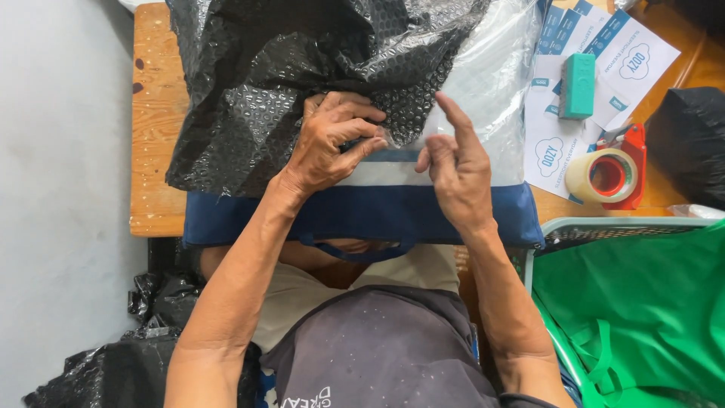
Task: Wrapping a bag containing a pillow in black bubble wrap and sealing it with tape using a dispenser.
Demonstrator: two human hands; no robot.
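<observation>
My left hand (330, 140) pinches the lower edge of a black bubble-wrap sheet (279, 75) that lies over a clear-plastic-covered white and navy package (453, 204) on a wooden table (155, 128). My right hand (455, 166) hovers just right of it over the clear plastic, index finger raised and the other fingers loosely curled, holding nothing. The two hands are a few centimetres apart at the package's middle.
Right of the package lie white printed labels (634, 57), a teal block (578, 85) and a tape roll in a red dispenser (612, 175). A green bag (642, 302) in a wire basket stands lower right. Black plastic (121, 370) lies on the grey floor at left.
</observation>
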